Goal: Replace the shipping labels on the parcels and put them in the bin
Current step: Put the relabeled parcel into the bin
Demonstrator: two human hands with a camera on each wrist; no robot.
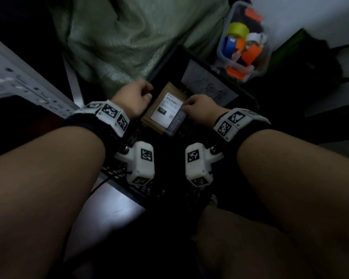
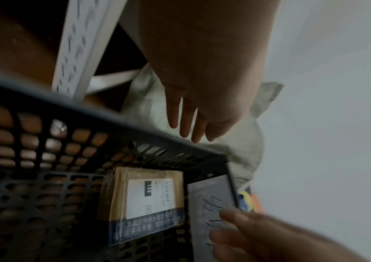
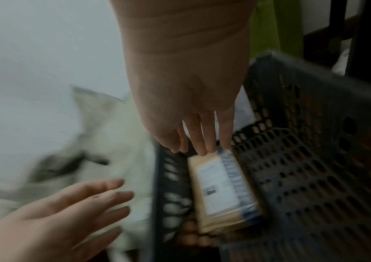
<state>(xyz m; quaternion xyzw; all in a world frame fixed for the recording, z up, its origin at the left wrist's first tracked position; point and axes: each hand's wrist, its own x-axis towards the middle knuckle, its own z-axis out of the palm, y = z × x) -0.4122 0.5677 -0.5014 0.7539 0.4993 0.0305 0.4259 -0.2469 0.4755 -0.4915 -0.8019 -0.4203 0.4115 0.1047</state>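
Note:
A brown parcel (image 1: 165, 109) with a white shipping label (image 1: 166, 109) and a blue printed tape strip lies flat on the floor of the black perforated bin (image 1: 250, 99). My right hand (image 1: 196, 108) reaches into the bin, and in the right wrist view its straight fingers (image 3: 204, 140) touch the end of the parcel (image 3: 220, 191). My left hand (image 1: 139, 96) hovers at the parcel's left side over the bin rim (image 2: 90, 111). Its fingers (image 2: 187, 122) hang straight and hold nothing. The parcel (image 2: 144, 200) lies apart from them.
A white sheet with handwriting (image 1: 208, 83) leans on the bin's far inside wall. Behind the bin stand a clear plastic box (image 1: 244, 43) of tape rolls and coloured paper scraps and a grey-green sack (image 1: 129, 37). A white perforated shelf upright (image 1: 18, 81) is on the left.

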